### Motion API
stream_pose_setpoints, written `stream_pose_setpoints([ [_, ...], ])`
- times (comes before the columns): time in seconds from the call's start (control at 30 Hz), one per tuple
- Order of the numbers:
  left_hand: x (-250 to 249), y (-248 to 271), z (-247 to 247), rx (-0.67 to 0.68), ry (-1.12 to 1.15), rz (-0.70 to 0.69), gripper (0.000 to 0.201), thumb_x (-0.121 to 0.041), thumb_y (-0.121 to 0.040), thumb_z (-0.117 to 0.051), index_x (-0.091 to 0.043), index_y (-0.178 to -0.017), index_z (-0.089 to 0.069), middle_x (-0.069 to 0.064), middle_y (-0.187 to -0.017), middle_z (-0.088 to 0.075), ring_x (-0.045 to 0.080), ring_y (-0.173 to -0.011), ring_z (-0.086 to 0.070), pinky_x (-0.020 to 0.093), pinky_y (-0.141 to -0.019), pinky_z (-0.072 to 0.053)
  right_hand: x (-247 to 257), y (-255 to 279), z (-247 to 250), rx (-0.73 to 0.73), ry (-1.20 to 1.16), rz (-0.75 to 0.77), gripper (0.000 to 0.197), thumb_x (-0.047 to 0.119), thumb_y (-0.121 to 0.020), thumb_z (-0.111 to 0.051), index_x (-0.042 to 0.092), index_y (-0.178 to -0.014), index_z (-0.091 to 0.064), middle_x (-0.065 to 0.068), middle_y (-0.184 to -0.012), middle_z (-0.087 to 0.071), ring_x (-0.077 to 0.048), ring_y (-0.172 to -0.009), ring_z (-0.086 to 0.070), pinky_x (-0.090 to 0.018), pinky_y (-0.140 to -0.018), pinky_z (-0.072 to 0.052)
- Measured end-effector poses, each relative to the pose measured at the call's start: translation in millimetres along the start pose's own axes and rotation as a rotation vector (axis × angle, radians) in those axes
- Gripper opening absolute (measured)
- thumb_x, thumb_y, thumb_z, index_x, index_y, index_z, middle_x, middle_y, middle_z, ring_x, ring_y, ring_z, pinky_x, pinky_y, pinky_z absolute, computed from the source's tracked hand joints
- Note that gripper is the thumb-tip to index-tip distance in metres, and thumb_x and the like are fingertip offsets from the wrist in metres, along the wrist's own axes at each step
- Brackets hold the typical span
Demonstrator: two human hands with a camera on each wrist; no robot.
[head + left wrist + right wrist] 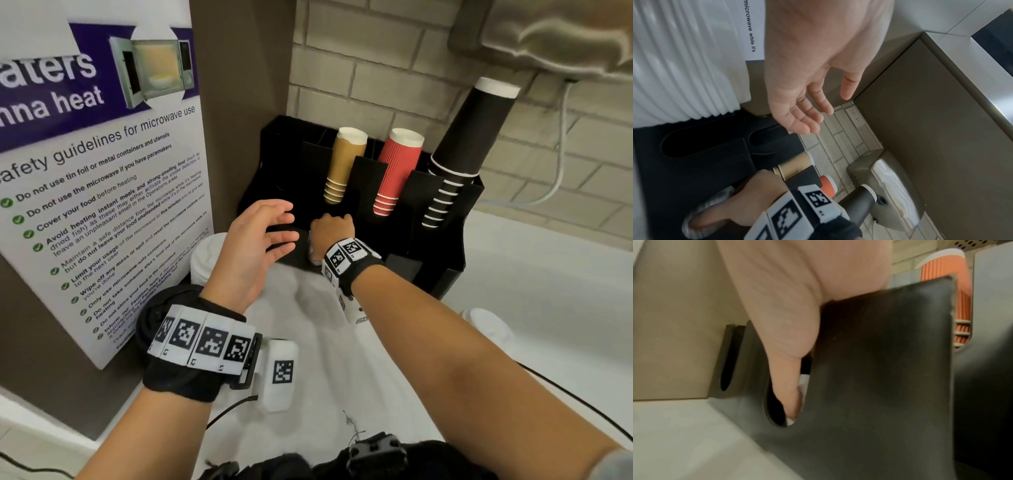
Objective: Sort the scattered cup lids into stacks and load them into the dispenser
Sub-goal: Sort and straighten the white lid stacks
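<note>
- Closest to me are my own forearms, reaching over the white counter [534, 274] toward the black dispenser [442, 246] against the brick wall; that dispenser is the biggest thing in play and is where the lids must end up.
- Upper slots of the dispenser already hold cups: a black cup stack [459, 164], a red cup stack [394, 171] and a tan cup stack [342, 164]. None of those is my job.
- My right hand [331, 230] is down in a lower front slot, fingers curled round a stack of white lids [701, 209], so I judge this stack is mid-loading, not yet let go.
- My left hand [255, 246] hovers just left of it, fingers spread and relaxed, holding nothing.
- Left to do, as I read it: another white lid stack [207, 260] stands on the counter by the microwave sign [102, 192], just behind my left wrist.
- Smaller still, a white lid [486, 325] lies beside my right forearm; whether it is one lid or a few nested, I cannot tell from the blur.
- Something dark and round sits under my left wrist; possibly black lids, but it is mostly hidden.
- So I put the task at partway: one stack going in, at least two groups waiting.
</note>
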State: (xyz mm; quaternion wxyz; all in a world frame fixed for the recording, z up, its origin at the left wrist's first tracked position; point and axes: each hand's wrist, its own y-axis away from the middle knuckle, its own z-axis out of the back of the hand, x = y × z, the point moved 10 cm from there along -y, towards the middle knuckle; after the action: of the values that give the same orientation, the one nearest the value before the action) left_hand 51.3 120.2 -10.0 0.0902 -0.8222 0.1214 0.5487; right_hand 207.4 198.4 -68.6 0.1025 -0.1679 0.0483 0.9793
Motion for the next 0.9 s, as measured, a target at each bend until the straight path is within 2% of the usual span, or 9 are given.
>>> stream_pose_setpoints([
  [0.13, 0.5, 1.0, -1.6, 0.008, -0.006, -0.003, 0.020, -0.019, -0.098, -0.048, -0.022, -0.095, -0.067, -0.002, -0.092, -0.064, 0.014, -0.078, -0.063, 0.029, -0.078, -0.052, -2.2, 12.8, -1.4, 0.125, -0.020, 0.015, 0.052, 0.041, -0.082, -0.064, 0.021, -0.129, -0.053, -0.003, -0.128, -0.052, -0.027, -0.126, -0.037, -0.044, -0.105, -0.025],
  [0.2, 2.0, 1.9, -3.2, 0.021, -0.014, -0.003, 0.020, -0.020, -0.098, -0.048, -0.022, -0.096, -0.068, -0.003, -0.092, -0.065, 0.013, -0.078, -0.064, 0.028, -0.077, -0.052, -12.1, 28.9, 20.0, -0.004, -0.207, 0.017, 0.053, 0.043, -0.081, -0.064, 0.018, -0.126, -0.053, -0.007, -0.129, -0.049, -0.029, -0.124, -0.033, -0.041, -0.101, -0.029],
  [0.27, 5.4, 2.8, -6.4, 0.036, -0.029, 0.005, 0.020, -0.021, -0.098, -0.048, -0.023, -0.097, -0.068, -0.004, -0.091, -0.066, 0.013, -0.078, -0.064, 0.028, -0.075, -0.052, -39.1, 55.2, 46.5, -0.181, -0.467, -0.018, 0.060, 0.044, -0.082, -0.064, 0.016, -0.132, -0.047, -0.009, -0.132, -0.045, -0.032, -0.124, -0.034, -0.041, -0.100, -0.032],
  [0.37, 13.7, 5.9, -12.6, 0.055, -0.040, 0.030, 0.019, -0.024, -0.097, -0.050, -0.025, -0.096, -0.069, -0.005, -0.089, -0.067, 0.012, -0.077, -0.066, 0.028, -0.073, -0.052, -98.3, 98.2, 51.8, -0.232, -0.774, -0.151, 0.070, 0.047, -0.083, -0.065, 0.017, -0.141, -0.038, -0.010, -0.138, -0.044, -0.034, -0.131, -0.033, -0.045, -0.107, -0.032],
  [0.43, 20.5, 8.8, -18.5, 0.076, -0.042, 0.053, 0.019, -0.024, -0.096, -0.050, -0.025, -0.095, -0.069, -0.005, -0.088, -0.067, 0.012, -0.076, -0.066, 0.029, -0.073, -0.052, -142.9, 132.7, 36.1, -0.214, -0.885, -0.294, 0.066, 0.046, -0.084, -0.065, 0.017, -0.138, -0.043, -0.011, -0.137, -0.047, -0.033, -0.131, -0.038, -0.045, -0.108, -0.032],
  [0.5, 27.8, 12.0, -25.6, 0.098, -0.047, 0.074, 0.018, -0.024, -0.096, -0.050, -0.025, -0.095, -0.069, -0.004, -0.089, -0.067, 0.012, -0.076, -0.066, 0.029, -0.074, -0.052, -181.5, 170.5, 10.5, -0.154, -0.876, -0.447, 0.065, 0.046, -0.083, -0.066, 0.014, -0.137, -0.046, -0.011, -0.136, -0.049, -0.033, -0.129, -0.039, -0.044, -0.107, -0.033],
  [0.6, 37.0, 16.8, -36.9, 0.133, -0.058, 0.092, 0.018, -0.024, -0.096, -0.050, -0.024, -0.096, -0.068, -0.002, -0.092, -0.065, 0.012, -0.076, -0.066, 0.029, -0.075, -0.051, -214.9, 218.3, -35.3, 0.042, -0.777, -0.642, 0.079, 0.049, -0.077, -0.072, 0.020, -0.143, -0.039, -0.013, -0.140, -0.042, -0.035, -0.134, -0.028, -0.046, -0.103, -0.034],
  [0.73, 47.2, 24.1, -55.0, 0.187, -0.064, 0.117, 0.017, -0.023, -0.096, -0.051, -0.024, -0.095, -0.068, -0.005, -0.087, -0.066, 0.011, -0.074, -0.066, 0.030, -0.076, -0.051, -222.0, 242.5, -74.0, 0.122, -0.848, -0.697, 0.091, 0.046, -0.070, -0.080, 0.029, -0.145, -0.033, -0.011, -0.141, -0.039, -0.034, -0.133, -0.033, -0.049, -0.103, -0.039],
  [0.9, 54.7, 29.2, -66.6, 0.222, -0.070, 0.141, 0.017, -0.023, -0.097, -0.050, -0.020, -0.100, -0.067, -0.003, -0.091, -0.066, 0.012, -0.076, -0.067, 0.028, -0.074, -0.053, -218.4, 245.1, -100.1, 0.113, -0.912, -0.709, 0.084, 0.038, -0.069, -0.082, 0.033, -0.141, -0.038, -0.010, -0.132, -0.042, -0.034, -0.126, -0.039, -0.049, -0.100, -0.043],
])
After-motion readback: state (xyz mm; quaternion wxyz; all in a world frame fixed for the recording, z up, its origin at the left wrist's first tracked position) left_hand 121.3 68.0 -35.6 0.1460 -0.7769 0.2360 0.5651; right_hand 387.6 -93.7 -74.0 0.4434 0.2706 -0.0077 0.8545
